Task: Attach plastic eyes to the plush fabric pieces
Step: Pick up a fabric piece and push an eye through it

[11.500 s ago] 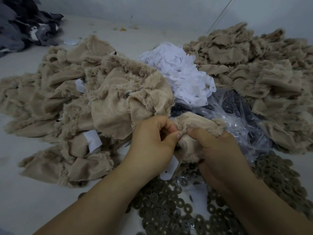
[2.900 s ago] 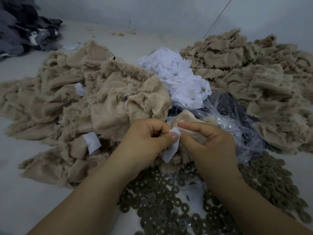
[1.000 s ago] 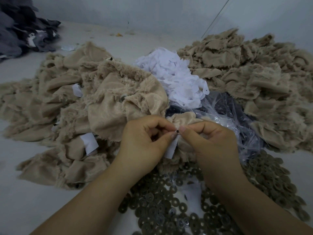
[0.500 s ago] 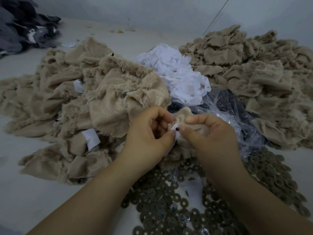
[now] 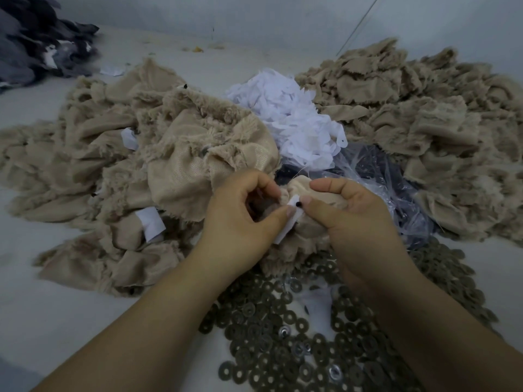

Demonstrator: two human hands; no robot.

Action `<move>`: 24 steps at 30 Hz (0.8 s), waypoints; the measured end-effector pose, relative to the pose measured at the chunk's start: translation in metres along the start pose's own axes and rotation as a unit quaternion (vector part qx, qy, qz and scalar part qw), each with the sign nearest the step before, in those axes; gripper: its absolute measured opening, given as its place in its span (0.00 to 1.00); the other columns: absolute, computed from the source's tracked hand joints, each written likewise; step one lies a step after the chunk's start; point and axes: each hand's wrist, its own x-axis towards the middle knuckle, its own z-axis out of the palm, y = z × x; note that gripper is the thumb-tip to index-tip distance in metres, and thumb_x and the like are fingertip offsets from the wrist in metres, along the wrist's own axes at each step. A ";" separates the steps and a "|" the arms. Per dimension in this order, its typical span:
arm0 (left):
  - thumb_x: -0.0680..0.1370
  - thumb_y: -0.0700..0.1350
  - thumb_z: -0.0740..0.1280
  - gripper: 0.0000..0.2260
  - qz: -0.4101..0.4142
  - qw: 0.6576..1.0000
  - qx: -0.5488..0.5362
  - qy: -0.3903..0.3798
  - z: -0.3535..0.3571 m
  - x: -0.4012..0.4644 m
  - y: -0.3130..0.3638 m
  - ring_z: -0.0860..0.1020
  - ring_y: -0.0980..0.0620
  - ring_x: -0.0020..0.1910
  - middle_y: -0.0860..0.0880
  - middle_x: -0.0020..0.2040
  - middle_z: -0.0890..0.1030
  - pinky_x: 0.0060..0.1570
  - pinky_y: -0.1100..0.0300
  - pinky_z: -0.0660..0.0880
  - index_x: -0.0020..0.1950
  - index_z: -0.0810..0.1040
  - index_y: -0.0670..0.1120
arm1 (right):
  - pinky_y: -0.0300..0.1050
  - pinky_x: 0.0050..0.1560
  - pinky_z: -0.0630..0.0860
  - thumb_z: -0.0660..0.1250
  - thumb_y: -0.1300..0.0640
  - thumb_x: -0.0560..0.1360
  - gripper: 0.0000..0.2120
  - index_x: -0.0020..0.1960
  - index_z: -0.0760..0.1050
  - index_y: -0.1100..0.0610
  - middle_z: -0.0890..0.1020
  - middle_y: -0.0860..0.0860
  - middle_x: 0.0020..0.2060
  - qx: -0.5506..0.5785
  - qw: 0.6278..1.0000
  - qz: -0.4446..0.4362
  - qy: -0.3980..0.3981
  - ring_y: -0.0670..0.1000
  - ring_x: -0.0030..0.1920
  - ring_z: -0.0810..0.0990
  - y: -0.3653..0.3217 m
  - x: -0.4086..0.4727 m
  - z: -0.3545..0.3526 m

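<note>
Nearest you, a spread of dark round washers (image 5: 283, 343) covers the table (image 5: 56, 321). Just beyond it, your left hand (image 5: 240, 222) curls around a tan plush piece (image 5: 308, 224), with thumb and forefinger pinching a white paper tag (image 5: 285, 230) against the fabric. Your right hand (image 5: 353, 219) grips the same plush piece from the other side; its thumb tip touches a small black eye (image 5: 298, 204) seated at the white tag. Behind your hands lies a clear plastic bag (image 5: 382, 176). Farther back, a heap of white tags (image 5: 294, 128) sits between two piles of tan plush: one at left (image 5: 127, 171), one at right (image 5: 424, 123).
</note>
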 end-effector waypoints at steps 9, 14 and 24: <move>0.68 0.45 0.79 0.05 0.033 0.904 0.197 -0.378 -0.048 0.010 0.023 0.77 0.59 0.29 0.56 0.30 0.81 0.30 0.70 0.71 0.37 0.84 0.50 | 0.30 0.33 0.76 0.79 0.57 0.70 0.07 0.42 0.81 0.49 0.84 0.41 0.41 -0.133 0.987 -0.087 0.036 0.37 0.37 0.82 0.000 -0.003 0.003; 0.67 0.52 0.79 0.09 0.021 0.851 0.278 -0.445 -0.054 -0.001 0.018 0.73 0.64 0.29 0.66 0.28 0.74 0.30 0.71 0.69 0.41 0.81 0.53 | 0.38 0.30 0.80 0.78 0.58 0.71 0.07 0.43 0.81 0.50 0.85 0.43 0.36 -0.132 0.988 -0.082 0.020 0.42 0.29 0.80 0.005 -0.005 0.004; 0.70 0.50 0.75 0.06 0.035 0.853 0.304 -0.422 -0.042 -0.019 0.004 0.74 0.63 0.36 0.65 0.34 0.75 0.33 0.67 0.69 0.40 0.80 0.52 | 0.60 0.37 0.82 0.79 0.56 0.70 0.07 0.43 0.82 0.49 0.85 0.53 0.37 -0.154 0.985 -0.069 0.027 0.65 0.37 0.82 0.012 -0.003 0.006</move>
